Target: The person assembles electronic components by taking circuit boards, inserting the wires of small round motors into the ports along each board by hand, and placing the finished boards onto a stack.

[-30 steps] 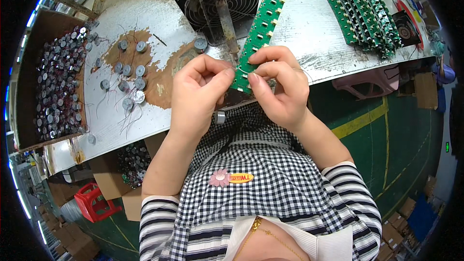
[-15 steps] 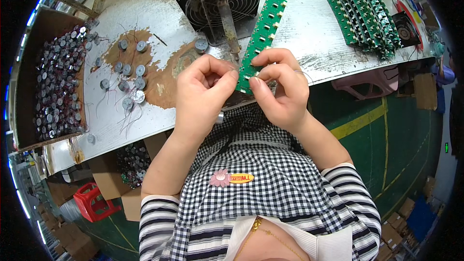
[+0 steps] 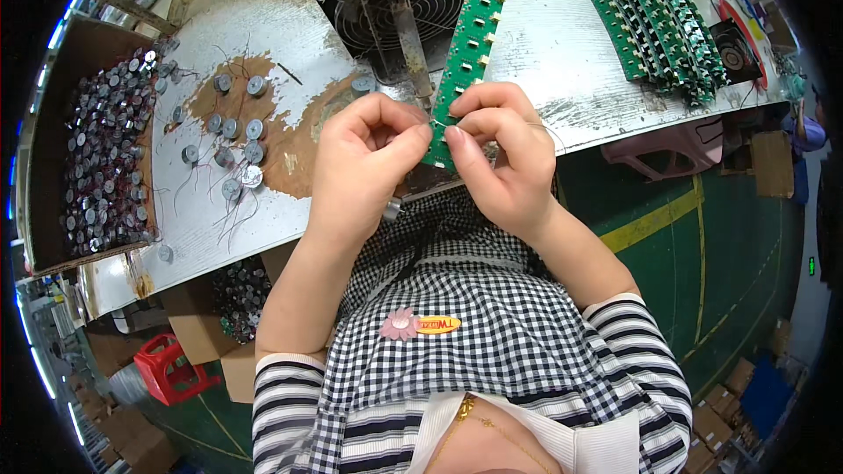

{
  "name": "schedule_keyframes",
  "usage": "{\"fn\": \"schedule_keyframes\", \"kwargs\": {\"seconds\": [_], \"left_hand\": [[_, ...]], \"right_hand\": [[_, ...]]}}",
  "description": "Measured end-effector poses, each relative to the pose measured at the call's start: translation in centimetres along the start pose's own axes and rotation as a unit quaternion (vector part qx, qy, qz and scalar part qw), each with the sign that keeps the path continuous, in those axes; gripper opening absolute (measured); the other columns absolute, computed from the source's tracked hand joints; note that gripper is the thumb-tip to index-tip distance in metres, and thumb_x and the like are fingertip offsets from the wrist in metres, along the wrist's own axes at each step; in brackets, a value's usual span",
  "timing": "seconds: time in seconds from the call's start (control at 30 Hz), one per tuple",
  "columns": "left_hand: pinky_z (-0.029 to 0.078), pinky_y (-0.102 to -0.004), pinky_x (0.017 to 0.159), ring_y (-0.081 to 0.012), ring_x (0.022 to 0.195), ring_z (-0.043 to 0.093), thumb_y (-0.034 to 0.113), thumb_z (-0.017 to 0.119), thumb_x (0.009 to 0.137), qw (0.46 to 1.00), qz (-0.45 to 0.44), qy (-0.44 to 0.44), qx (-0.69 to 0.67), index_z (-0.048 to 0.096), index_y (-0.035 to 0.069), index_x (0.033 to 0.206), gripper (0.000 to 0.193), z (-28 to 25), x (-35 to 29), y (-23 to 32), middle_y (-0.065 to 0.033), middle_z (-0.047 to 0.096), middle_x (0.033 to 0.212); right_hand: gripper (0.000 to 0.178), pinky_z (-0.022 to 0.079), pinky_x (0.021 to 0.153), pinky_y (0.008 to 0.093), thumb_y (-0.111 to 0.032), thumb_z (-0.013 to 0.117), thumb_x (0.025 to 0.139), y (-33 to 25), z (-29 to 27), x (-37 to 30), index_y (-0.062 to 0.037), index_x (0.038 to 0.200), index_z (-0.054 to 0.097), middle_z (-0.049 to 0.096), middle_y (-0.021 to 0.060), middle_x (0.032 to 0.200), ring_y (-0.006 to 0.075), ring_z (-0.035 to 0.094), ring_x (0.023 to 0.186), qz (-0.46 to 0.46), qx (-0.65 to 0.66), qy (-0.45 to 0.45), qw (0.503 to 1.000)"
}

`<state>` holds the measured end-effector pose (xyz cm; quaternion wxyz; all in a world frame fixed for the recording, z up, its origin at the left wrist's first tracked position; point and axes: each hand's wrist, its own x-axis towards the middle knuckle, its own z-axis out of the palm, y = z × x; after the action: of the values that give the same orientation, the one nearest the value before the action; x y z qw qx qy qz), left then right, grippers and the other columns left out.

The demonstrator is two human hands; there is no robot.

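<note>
Worn grey bench top [image 3: 562, 44] fills the view, with a long green circuit board [image 3: 465, 53] as the landmark. Far left of the board sits a cardboard box of small round capacitors [image 3: 97, 149], loose ones [image 3: 233, 136] lying nearer. Just left of its near end, the left hand [image 3: 360, 167] pinches something too small to tell. The board's long axis runs away from the body, slightly rightward; the right hand [image 3: 505, 158] grips its near end. Right of it, more green boards are stacked [image 3: 659, 22].
</note>
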<state>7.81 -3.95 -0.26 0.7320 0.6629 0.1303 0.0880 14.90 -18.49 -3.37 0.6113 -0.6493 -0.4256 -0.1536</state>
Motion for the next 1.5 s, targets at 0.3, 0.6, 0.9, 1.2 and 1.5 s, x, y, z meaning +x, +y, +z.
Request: {"fn": "schedule_keyframes", "kwargs": {"seconds": [0.3, 0.6, 0.9, 1.2, 1.5], "left_hand": [[0.042, -0.0180, 0.060, -0.0028, 0.067, 0.052, 0.002, 0.065, 0.079, 0.999, 0.020, 0.005, 0.028, 0.059, -0.001, 0.080, 0.007, -0.2, 0.7, -0.4, -0.0009, 0.061, 0.081], [0.041, -0.0178, 0.054, -0.0016, 0.063, 0.051, 0.002, 0.063, 0.076, 0.998, 0.044, -0.027, 0.028, 0.061, -0.002, 0.078, 0.005, -0.6, 0.2, -0.8, -0.0014, 0.063, 0.076], [0.050, -0.0375, 0.074, -0.0282, 0.083, 0.062, 0.018, 0.068, 0.075, 0.727, 0.239, 0.305, 0.566, 0.070, 0.005, 0.082, 0.015, -12.6, 4.4, 4.6, -0.0124, 0.064, 0.090], [0.042, -0.0494, 0.084, -0.0346, 0.099, 0.053, 0.014, 0.059, 0.080, 0.644, 0.111, 0.195, 0.732, 0.066, 0.006, 0.088, 0.013, -15.7, 6.7, 0.8, -0.0153, 0.061, 0.097], [0.040, -0.0475, 0.084, -0.0351, 0.099, 0.050, 0.012, 0.055, 0.085, 0.633, 0.159, 0.189, 0.734, 0.062, 0.002, 0.088, 0.013, -15.9, 7.1, -0.5, -0.0157, 0.057, 0.096]], "right_hand": [[0.011, 0.049, 0.051, 0.0259, 0.006, 0.065, 0.074, 0.9, 0.3, 0.2, 0.0018, 0.080, 0.057, 0.060, 0.0150, 0.088, 0.0198, 0.059, 0.068, -0.018, -0.016, 0.001, 1.000], [0.007, 0.047, 0.057, 0.0235, 0.006, 0.061, 0.081, 1.4, -0.5, 0.1, 0.0022, 0.086, 0.057, 0.059, 0.0141, 0.092, 0.0143, 0.056, 0.071, 0.006, 0.028, 0.018, 0.999], [0.003, 0.044, 0.057, 0.0185, 0.006, 0.057, 0.086, 1.8, -0.5, -0.8, 0.0041, 0.085, 0.055, 0.060, 0.0120, 0.091, 0.0079, 0.053, 0.065, 0.114, 0.108, 0.043, 0.987], [0.004, 0.041, 0.057, 0.0192, 0.007, 0.058, 0.085, 2.2, -0.3, -0.8, 0.0039, 0.084, 0.054, 0.060, 0.0112, 0.089, 0.0086, 0.051, 0.068, 0.119, 0.113, 0.029, 0.986], [0.004, 0.042, 0.056, 0.0195, 0.007, 0.058, 0.085, 2.3, -0.3, -0.9, 0.0042, 0.084, 0.054, 0.060, 0.0115, 0.089, 0.0084, 0.051, 0.066, 0.112, 0.112, 0.032, 0.987]]}}
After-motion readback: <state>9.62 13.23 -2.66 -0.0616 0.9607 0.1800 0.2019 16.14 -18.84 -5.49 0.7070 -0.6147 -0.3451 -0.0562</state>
